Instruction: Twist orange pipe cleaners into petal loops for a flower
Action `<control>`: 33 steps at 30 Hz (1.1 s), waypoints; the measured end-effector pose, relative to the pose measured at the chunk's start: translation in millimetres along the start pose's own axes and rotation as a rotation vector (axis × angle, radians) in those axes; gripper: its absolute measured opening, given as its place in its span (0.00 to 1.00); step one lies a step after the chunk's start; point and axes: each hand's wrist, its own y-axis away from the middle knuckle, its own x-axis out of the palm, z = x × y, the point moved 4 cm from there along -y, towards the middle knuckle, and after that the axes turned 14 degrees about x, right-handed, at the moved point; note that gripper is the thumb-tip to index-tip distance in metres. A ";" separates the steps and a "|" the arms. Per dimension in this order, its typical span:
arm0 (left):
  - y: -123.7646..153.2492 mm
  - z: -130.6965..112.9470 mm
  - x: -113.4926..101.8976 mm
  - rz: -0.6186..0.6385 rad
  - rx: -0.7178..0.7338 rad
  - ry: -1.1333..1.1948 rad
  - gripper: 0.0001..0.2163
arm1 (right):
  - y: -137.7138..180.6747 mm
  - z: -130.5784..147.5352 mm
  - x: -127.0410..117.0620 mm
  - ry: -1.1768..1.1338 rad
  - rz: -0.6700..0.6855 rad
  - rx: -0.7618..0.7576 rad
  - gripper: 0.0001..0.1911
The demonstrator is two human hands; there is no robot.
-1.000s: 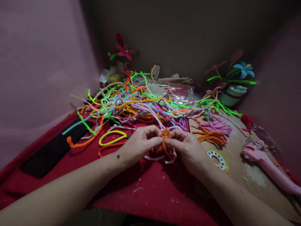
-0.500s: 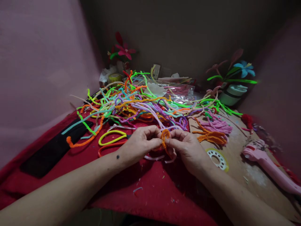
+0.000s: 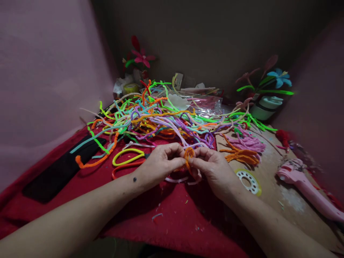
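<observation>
Between my two hands is a looped orange pipe cleaner (image 3: pixel 189 153), held just above the red cloth (image 3: pixel 139 215). My left hand (image 3: pixel 163 161) pinches its left side between thumb and fingers. On the other side, my right hand (image 3: pixel 211 165) grips it with thumb and forefinger. The fingers hide part of the loop. Scissors with one yellow and one red handle (image 3: pixel 129 157) lie beside my left hand, their blades mostly covered by it. Pale pipe cleaner pieces (image 3: pixel 176 180) lie under my hands.
A tangled heap of coloured pipe cleaners (image 3: pixel 161 122) spreads behind my hands. On the right, a board (image 3: pixel 271 186) bears orange pipe cleaners (image 3: pixel 240 156), a tape roll (image 3: pixel 248 182) and a pink glue gun (image 3: pixel 309 190). A black flat object (image 3: pixel 53 175) lies left. Pipe-cleaner flowers (image 3: pixel 279 79) stand behind.
Almost nothing differs. Both hands keep their hold on the orange loop, with only a very slight shift of the loop between the fingers.
</observation>
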 end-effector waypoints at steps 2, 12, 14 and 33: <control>-0.1 0.4 -0.1 -0.007 -0.014 -0.012 0.02 | 0.0 0.1 -0.1 -0.008 -0.002 -0.001 0.12; 0.3 -0.6 -1.8 -0.003 -0.027 -0.024 0.02 | 0.3 -1.4 -0.2 -0.051 0.041 0.020 0.11; 0.1 -0.4 -2.2 -0.014 -0.034 -0.014 0.01 | -0.3 -1.4 0.2 -0.039 0.061 0.019 0.11; -1.6 -2.1 -5.7 -0.002 0.037 0.002 0.02 | -3.2 -3.4 -3.1 -0.117 0.048 0.030 0.08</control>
